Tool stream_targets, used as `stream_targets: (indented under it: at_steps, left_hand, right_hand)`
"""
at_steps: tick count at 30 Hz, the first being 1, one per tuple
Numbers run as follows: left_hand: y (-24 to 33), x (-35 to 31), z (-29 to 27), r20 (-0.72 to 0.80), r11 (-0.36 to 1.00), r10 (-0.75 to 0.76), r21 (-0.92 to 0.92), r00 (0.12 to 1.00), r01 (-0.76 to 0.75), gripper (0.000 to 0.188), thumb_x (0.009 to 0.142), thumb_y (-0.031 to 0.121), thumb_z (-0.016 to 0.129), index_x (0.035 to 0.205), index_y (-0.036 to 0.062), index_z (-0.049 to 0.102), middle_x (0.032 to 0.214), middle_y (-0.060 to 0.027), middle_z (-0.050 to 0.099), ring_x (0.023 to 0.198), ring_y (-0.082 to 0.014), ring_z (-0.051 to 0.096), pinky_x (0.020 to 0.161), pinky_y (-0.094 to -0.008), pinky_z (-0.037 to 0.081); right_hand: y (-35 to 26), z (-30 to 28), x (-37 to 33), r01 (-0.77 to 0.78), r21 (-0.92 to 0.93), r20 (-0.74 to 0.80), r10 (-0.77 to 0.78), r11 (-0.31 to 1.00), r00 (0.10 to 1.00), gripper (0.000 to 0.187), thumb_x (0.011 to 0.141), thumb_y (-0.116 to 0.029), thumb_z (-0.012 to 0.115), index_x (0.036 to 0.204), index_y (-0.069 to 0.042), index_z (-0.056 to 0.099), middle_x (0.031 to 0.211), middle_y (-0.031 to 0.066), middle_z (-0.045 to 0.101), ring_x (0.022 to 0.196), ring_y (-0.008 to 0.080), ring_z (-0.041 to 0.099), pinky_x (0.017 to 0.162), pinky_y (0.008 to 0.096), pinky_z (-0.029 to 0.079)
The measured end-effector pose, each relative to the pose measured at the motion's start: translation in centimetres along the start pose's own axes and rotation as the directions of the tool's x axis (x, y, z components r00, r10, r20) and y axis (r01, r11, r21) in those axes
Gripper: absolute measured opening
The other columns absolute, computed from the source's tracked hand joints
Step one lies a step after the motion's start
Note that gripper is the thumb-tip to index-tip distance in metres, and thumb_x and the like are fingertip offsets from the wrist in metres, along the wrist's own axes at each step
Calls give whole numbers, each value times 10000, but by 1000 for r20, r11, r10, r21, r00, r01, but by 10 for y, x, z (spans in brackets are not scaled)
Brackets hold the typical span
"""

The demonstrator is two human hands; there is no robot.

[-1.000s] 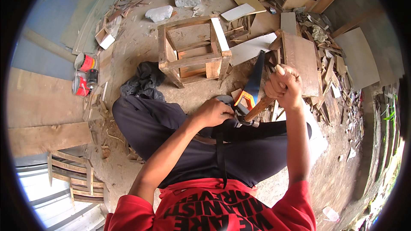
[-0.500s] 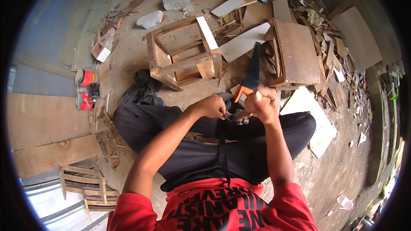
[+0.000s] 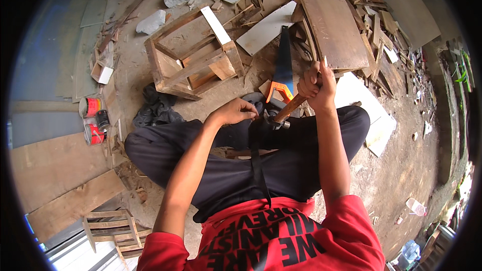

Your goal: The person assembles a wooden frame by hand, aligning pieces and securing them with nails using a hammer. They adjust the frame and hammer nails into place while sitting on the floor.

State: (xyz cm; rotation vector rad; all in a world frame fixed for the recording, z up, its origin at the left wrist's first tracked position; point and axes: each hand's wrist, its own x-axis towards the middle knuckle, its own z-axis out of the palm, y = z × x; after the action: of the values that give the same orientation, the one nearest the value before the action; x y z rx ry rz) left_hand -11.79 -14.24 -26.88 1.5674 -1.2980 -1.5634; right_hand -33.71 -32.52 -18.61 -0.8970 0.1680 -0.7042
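Observation:
My right hand (image 3: 317,88) grips the wooden handle of a hammer (image 3: 293,106), whose metal head is low between my folded legs. Close to that head, my left hand (image 3: 233,112) is closed in a pinch; whatever its fingertips hold, if anything, is too small to make out. Just beyond the hammer lies a handsaw (image 3: 284,65) with a dark blade and an orange handle, its blade pointing away from me. Dark round things beside the hammer head are partly hidden.
Ahead stands a wooden frame (image 3: 168,81), with a brown wooden box (image 3: 334,32) to its right. Black cloth or plastic (image 3: 156,108) lies by my left knee. Red cans (image 3: 92,107) stand at left. A white board (image 3: 374,120) lies by my right knee; scrap wood (image 3: 379,35) is heaped beyond.
My right hand has risen away from my lap, exposing more of the hammer's handle. My left hand stays near the hammer head. The whole view has shifted, so surroundings appear higher and farther left.

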Motion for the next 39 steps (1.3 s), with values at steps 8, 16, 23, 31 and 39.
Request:
stream_targets:
  at_steps: [8, 16, 23, 31, 39]
  left_hand:
    - [2, 6, 15, -152, 998, 66, 24, 986, -63, 190, 928, 145, 702, 1055, 11, 742, 978, -52, 753, 952, -101, 662, 863, -295, 509]
    - [36, -1, 18, -90, 938, 129, 334, 988, -92, 181, 837, 183, 774, 979, 70, 776, 910, -112, 746, 855, -238, 698, 767, -356, 525]
    - [62, -29, -38, -651, 953, 231, 3, 724, -301, 119, 865, 138, 784, 927, 37, 767, 882, -22, 743, 835, -94, 642, 760, -267, 499]
    - [65, -33, -102, -804, 884, 468, 430, 368, -184, 168, 913, 107, 742, 1023, -21, 741, 912, -42, 744, 862, -93, 666, 820, -257, 510]
    - [53, -21, -100, -849, 922, 386, 336, 360, -194, 164, 927, 92, 721, 1033, -32, 733, 919, -48, 756, 871, -86, 676, 800, -251, 522]
  right_hand:
    - [-1, -3, 0, -11, 79, -79, 18, 997, 997, 474, 1055, -460, 436, 736, -110, 461, 490, -32, 311, 387, 77, 232, 390, 265, 209]
    - [7, 10, -2, -137, -135, 105, 152, 981, 983, 503, 1073, -399, 436, 680, -85, 446, 474, -14, 352, 382, 82, 290, 389, 270, 217]
    - [26, 22, 1, -222, -296, 14, 237, 929, 972, 384, 1001, -237, 664, 691, -69, 514, 570, -48, 432, 477, 31, 331, 436, 239, 233]
    - [35, 29, 4, -297, -290, 12, 314, 910, 949, 350, 999, -230, 671, 717, -60, 551, 612, -66, 438, 504, 17, 331, 444, 236, 227]
    - [34, 28, 5, -296, -261, 5, 308, 919, 951, 343, 1001, -225, 667, 725, -58, 553, 624, -66, 437, 505, 12, 318, 444, 232, 215]
